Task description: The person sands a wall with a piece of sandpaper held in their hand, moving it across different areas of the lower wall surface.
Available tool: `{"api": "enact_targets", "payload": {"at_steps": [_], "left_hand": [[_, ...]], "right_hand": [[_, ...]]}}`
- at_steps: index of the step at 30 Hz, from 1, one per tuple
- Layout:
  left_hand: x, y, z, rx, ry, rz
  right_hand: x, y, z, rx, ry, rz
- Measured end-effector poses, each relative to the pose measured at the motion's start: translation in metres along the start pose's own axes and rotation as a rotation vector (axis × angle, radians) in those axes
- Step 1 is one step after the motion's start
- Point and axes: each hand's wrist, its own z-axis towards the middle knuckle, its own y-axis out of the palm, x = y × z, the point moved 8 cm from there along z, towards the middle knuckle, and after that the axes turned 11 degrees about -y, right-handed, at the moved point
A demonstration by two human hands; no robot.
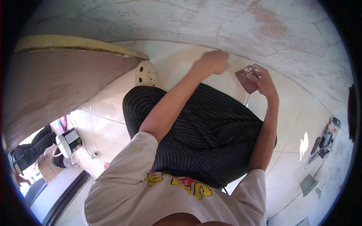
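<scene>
My left hand (216,62) is closed close to the foot of the wall, its fingers curled in. What it holds, if anything, is hidden; a small pale glint shows at the fingertips. My right hand (266,83) grips a flat reddish-brown piece (246,80) with slanted sides, tilted above the floor. Blobs of white paste lie on its upper part, and some white marks the fingers. Just below this piece, a thin shiny strip (247,100) shows beside my knee. The two hands are apart, both in front of the cracked, patchy wall (241,22).
A brown panel (68,79) with a yellowish edge stands at the left, beside a beige clog (146,74). Farther left are a dark bucket with a white lid (67,144) and a person in dark clothes (28,153). Small items (325,141) line the wall at right.
</scene>
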Motion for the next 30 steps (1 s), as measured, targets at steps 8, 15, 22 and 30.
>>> {"api": "enact_targets", "payload": {"at_steps": [8, 15, 22, 30], "left_hand": [[-0.014, -0.041, -0.019, 0.044, -0.152, 0.048], [-0.004, -0.032, -0.019, -0.087, -0.158, 0.077], [-0.013, -0.023, -0.015, -0.048, -0.152, 0.066], [0.007, -0.011, -0.018, -0.055, -0.097, 0.065]], "right_hand": [[0.009, 0.053, -0.004, -0.318, -0.04, -0.331], [-0.019, 0.002, 0.006, 0.218, -0.225, -0.723], [0.002, 0.025, 0.007, -0.167, -0.129, -0.369], [-0.02, -0.029, 0.001, 0.314, -0.098, -0.991]]}}
